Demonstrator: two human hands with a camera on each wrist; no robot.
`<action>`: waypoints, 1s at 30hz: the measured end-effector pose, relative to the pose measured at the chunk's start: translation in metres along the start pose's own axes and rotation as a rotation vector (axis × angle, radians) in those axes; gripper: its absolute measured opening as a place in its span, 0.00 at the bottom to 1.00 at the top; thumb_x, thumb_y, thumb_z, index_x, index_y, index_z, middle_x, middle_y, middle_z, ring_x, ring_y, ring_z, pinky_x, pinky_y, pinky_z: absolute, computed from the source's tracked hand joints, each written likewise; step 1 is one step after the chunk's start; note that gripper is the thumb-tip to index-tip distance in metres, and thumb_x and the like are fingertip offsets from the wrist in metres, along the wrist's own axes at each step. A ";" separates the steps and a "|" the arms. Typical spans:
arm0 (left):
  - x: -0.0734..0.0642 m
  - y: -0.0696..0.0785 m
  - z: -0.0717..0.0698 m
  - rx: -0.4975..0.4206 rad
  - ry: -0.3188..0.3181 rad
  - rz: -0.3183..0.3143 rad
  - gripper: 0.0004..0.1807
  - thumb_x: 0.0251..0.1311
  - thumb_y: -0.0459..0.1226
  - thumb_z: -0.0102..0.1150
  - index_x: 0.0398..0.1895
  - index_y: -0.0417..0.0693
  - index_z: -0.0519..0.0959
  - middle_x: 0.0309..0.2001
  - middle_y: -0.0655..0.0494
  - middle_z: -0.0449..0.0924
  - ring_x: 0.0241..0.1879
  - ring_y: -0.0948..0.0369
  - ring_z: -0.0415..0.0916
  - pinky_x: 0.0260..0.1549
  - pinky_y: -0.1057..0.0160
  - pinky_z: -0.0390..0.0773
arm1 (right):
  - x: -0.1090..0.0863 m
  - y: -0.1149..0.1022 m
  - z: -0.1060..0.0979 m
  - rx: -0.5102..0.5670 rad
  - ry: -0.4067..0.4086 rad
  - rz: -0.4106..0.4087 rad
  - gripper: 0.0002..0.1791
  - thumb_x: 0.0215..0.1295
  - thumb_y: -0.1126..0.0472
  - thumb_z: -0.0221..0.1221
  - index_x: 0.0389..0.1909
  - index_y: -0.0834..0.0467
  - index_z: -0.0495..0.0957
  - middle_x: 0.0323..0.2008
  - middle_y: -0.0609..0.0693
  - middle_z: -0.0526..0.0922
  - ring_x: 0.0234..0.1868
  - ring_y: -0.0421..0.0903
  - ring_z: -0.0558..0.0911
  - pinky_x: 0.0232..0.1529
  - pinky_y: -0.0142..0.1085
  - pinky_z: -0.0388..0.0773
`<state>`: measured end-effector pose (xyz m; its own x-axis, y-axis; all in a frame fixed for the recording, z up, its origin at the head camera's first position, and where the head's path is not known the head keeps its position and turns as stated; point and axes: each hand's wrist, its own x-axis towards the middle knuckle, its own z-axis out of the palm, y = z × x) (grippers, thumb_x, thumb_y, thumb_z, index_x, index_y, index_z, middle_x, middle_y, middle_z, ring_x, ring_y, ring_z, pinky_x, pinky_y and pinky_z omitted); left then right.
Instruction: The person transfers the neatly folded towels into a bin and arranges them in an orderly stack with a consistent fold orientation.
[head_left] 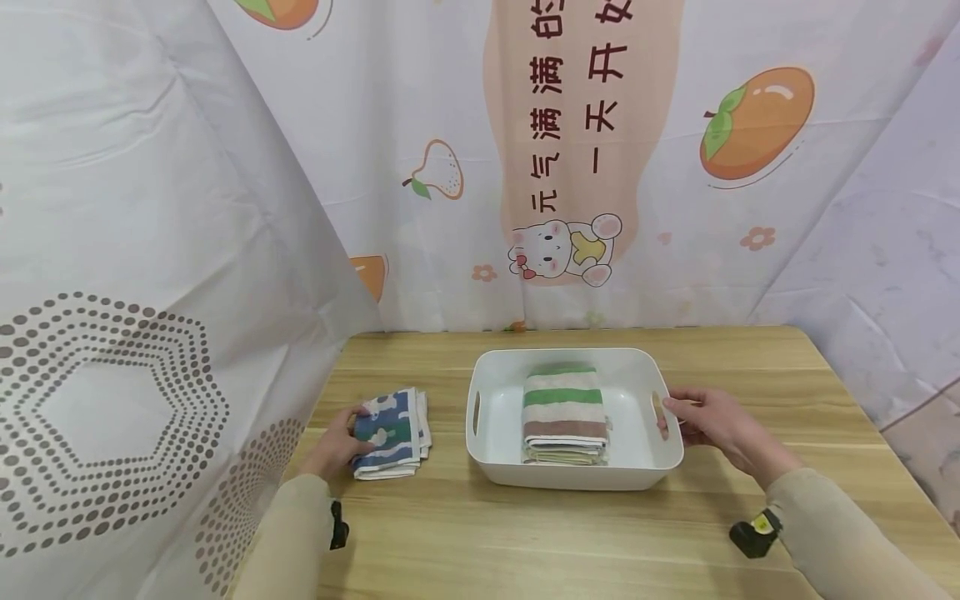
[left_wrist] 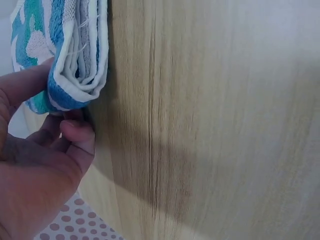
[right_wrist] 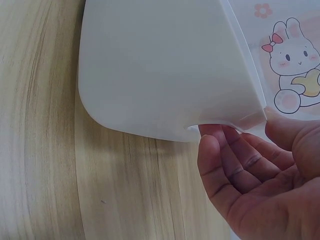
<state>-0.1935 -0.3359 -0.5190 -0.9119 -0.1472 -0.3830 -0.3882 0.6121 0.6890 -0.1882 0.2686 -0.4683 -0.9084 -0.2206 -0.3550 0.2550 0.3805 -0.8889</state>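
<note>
My left hand [head_left: 337,442] pinches the left edge of a folded blue, green and white towel [head_left: 386,433] on the table. In the left wrist view, one finger lies over the towel's rounded fold [left_wrist: 75,92] and others tuck beneath it. A white plastic basket [head_left: 551,477] stands to the right, with an oval handle hole at each end. My right hand [head_left: 716,425] grips its right end, fingers at the handle hole and thumb on the rim [right_wrist: 252,120]. Inside the basket lies a folded striped towel [head_left: 564,404] in green, white and brown, on top of other folded cloth.
The wooden table [head_left: 555,542] runs back to a printed curtain [head_left: 442,242] with fruit and a rabbit. Another white curtain [head_left: 112,375] with dotted hexagons hangs along the left side. A dark wrist device [head_left: 753,535] sits on the right sleeve.
</note>
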 end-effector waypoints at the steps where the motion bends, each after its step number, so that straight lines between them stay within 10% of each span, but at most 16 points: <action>1: 0.000 0.000 0.000 -0.001 -0.005 0.013 0.36 0.61 0.26 0.65 0.70 0.48 0.61 0.70 0.23 0.59 0.63 0.36 0.66 0.64 0.35 0.68 | 0.000 0.000 0.000 0.000 0.000 0.000 0.37 0.80 0.52 0.52 0.73 0.78 0.55 0.52 0.63 0.83 0.43 0.49 0.86 0.43 0.40 0.85; 8: 0.001 0.002 0.002 -0.106 -0.069 0.052 0.36 0.58 0.25 0.66 0.70 0.48 0.65 0.77 0.30 0.46 0.66 0.35 0.62 0.59 0.41 0.74 | 0.000 0.001 0.000 0.001 0.006 0.005 0.36 0.80 0.52 0.52 0.72 0.77 0.57 0.52 0.64 0.83 0.43 0.50 0.86 0.43 0.40 0.85; 22: -0.002 0.015 -0.002 -0.249 -0.110 0.073 0.31 0.69 0.38 0.64 0.74 0.51 0.69 0.66 0.38 0.69 0.44 0.56 0.79 0.39 0.61 0.82 | 0.000 0.001 0.000 0.000 0.012 0.008 0.38 0.79 0.51 0.53 0.73 0.77 0.56 0.50 0.61 0.84 0.42 0.49 0.86 0.42 0.40 0.85; 30: 0.000 0.029 -0.007 -0.303 -0.129 0.098 0.34 0.68 0.41 0.66 0.75 0.56 0.67 0.72 0.39 0.62 0.47 0.54 0.80 0.41 0.57 0.84 | 0.000 0.000 0.000 0.004 0.009 0.001 0.37 0.80 0.51 0.53 0.72 0.77 0.57 0.49 0.60 0.84 0.42 0.49 0.86 0.42 0.40 0.85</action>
<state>-0.2056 -0.3234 -0.4949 -0.9301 0.0117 -0.3671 -0.3391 0.3567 0.8705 -0.1879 0.2684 -0.4685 -0.9110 -0.2121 -0.3535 0.2574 0.3771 -0.8897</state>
